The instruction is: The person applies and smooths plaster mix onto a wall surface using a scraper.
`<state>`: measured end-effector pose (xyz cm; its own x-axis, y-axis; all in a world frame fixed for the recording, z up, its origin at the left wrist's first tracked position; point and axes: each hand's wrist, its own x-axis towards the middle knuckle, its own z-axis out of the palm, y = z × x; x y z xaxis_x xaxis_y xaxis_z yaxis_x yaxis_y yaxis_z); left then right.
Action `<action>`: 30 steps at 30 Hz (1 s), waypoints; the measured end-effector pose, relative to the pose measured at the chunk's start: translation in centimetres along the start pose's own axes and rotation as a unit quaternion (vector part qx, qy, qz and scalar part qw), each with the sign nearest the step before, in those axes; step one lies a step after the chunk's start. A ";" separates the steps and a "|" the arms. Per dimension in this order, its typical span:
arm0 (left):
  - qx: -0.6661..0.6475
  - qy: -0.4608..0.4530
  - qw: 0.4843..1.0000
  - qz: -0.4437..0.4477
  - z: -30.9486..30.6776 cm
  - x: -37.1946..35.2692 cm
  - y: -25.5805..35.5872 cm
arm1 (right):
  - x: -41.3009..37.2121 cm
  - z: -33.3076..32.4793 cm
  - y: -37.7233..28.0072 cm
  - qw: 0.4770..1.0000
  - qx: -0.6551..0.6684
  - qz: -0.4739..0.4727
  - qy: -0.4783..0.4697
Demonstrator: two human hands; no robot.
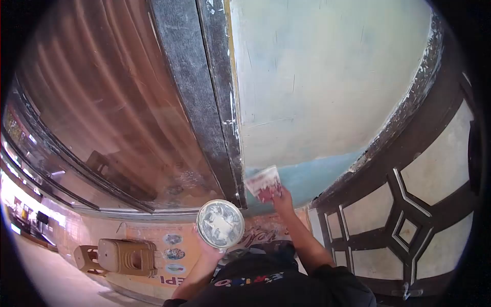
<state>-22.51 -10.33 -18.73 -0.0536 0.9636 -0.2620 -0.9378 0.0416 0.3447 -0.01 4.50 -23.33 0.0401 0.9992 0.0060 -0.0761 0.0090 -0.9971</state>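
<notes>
My left hand [208, 251] is wrapped around the underside of a round tub [221, 224] with white putty in the middle and smeared around its inside. In my right hand [282, 199] is a flat, wide reddish scraper [266, 190], its far edge coated with white putty. The scraper overlaps the lower left part of the wall panel [327, 87], close to the dark wooden frame [220, 112]. Most of that panel is pale and smooth, with a blue band [312, 176] along its bottom.
On the left, brown curtains [112, 87] show behind glass. Brown plastic stools [125, 256] are stacked below, beside a printed orange banner [174, 238] on the wall. A dark door with pale panels [376, 204] stands on the right.
</notes>
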 end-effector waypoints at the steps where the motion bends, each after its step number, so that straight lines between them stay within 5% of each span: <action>1: 0.001 -0.001 1.000 -0.001 0.0 0.1 0.0 | 1.1 0.6 -2.2 0.995 -0.032 -0.090 -0.020; 5: -0.041 0.006 0.999 -0.011 0.7 0.4 -0.2 | 3.2 4.7 -13.4 0.988 0.063 -0.142 -0.024; 7: -0.041 0.012 0.999 -0.014 0.6 0.3 -0.4 | 5.1 5.5 -13.7 0.988 0.082 -0.127 0.005; 9: -0.003 0.029 1.000 0.007 0.0 0.5 -0.3 | 6.3 5.4 -10.7 0.987 0.105 -0.113 0.038; 11: -0.014 0.015 1.000 0.009 0.6 -0.1 -0.1 | 6.2 4.1 -3.8 0.992 -0.042 -0.089 0.081; 13: -0.030 0.005 0.999 0.009 0.4 -0.3 -0.1 | 3.3 2.5 0.0 0.992 -0.106 0.025 0.068; 15: -0.030 -0.034 0.999 0.012 -0.4 -0.6 -0.1 | 1.3 0.8 5.3 0.997 -0.045 0.030 0.051; 16: 0.134 -0.066 0.985 0.092 -0.5 -0.5 -0.1 | 1.9 0.9 5.0 0.998 -0.042 0.022 0.050; 17: 0.134 -0.066 0.984 0.092 -0.7 -0.5 -0.2 | 1.2 0.2 5.1 0.999 -0.039 0.030 0.020; 19: 0.086 -0.040 0.994 0.061 -0.5 -0.7 -0.4 | 0.2 0.3 0.6 0.998 -0.037 0.041 -0.008; 21: 0.062 -0.034 0.996 0.047 0.3 -0.5 -0.5 | 2.4 1.4 -4.5 0.994 -0.020 -0.105 -0.022; 24: 0.029 -0.013 0.999 0.015 1.0 -0.1 -0.7 | 4.1 2.1 -9.1 0.993 -0.010 -0.116 0.022; 25: 0.031 -0.014 0.999 0.014 1.1 -0.2 -0.6 | 4.4 1.6 -7.1 0.993 -0.008 -0.116 0.024; 27: 0.022 -0.055 0.998 0.002 1.5 -0.2 -0.6 | 5.7 -0.8 2.7 0.972 -0.190 -0.091 0.108; 29: -0.033 -0.102 0.994 -0.018 1.5 -0.6 -0.4 | 4.7 -3.1 12.5 0.906 -0.412 -0.006 0.091; 30: -0.017 -0.100 0.995 -0.011 1.5 -0.6 -0.5 | 2.2 -3.4 13.3 0.962 -0.250 0.058 0.095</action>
<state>-21.51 -10.50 -17.41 0.0335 0.9959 -0.0841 -0.9490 0.0581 0.3098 2.43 6.65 -36.83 0.2454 0.9665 -0.0751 0.3949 -0.1704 -0.9028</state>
